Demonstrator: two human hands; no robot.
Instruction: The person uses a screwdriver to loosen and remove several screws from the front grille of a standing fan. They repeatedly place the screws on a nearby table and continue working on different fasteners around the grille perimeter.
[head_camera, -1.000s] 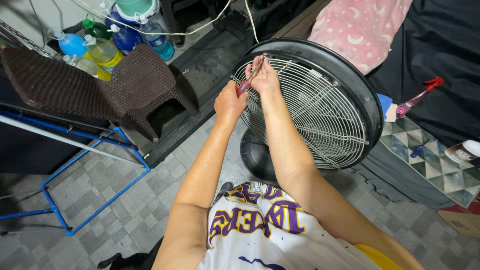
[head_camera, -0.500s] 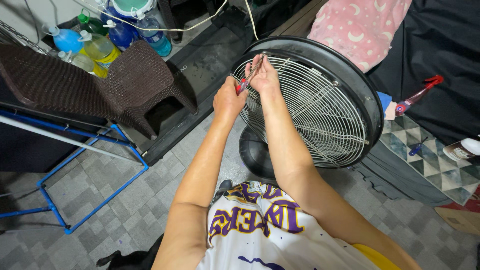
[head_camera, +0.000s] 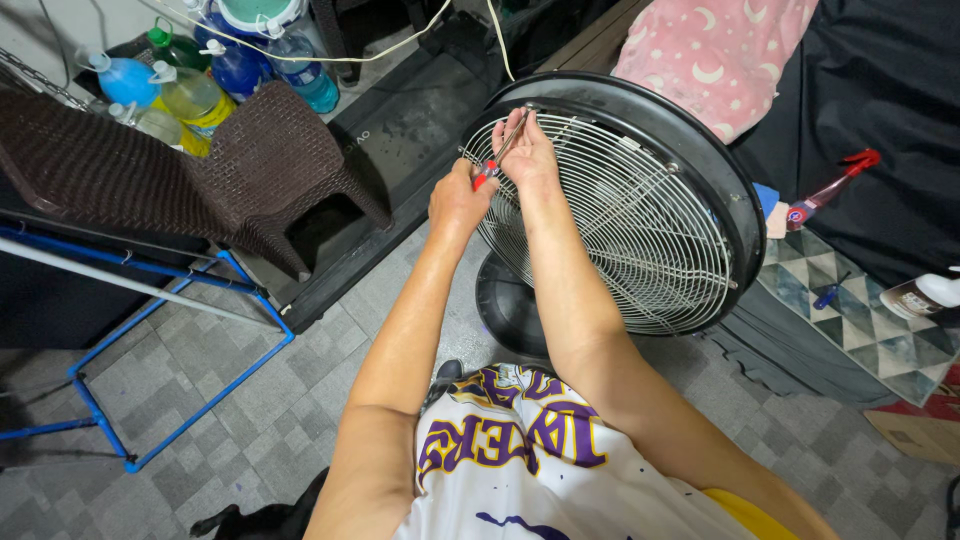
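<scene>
A large black floor fan (head_camera: 700, 160) with a round wire grille (head_camera: 620, 230) stands tilted on its base in front of me. My left hand (head_camera: 458, 200) grips the red handle of a screwdriver (head_camera: 497, 158), whose metal shaft points up toward the top left rim of the grille. My right hand (head_camera: 528, 150) rests on the grille right beside the shaft, fingers pinched around it near the tip. Both forearms reach out over my white jersey with purple letters.
A brown woven plastic stool (head_camera: 250, 160) stands at left, with several plastic bottles (head_camera: 190, 90) behind it. A blue metal frame (head_camera: 150, 360) lies on the tiled floor. A pink cloth (head_camera: 720, 50), a red spray bottle (head_camera: 830, 185) and a patterned mat (head_camera: 850, 300) are at right.
The two hands have stayed at the top left of the grille with the screwdriver; only small shifts of the fingers and the view show.
</scene>
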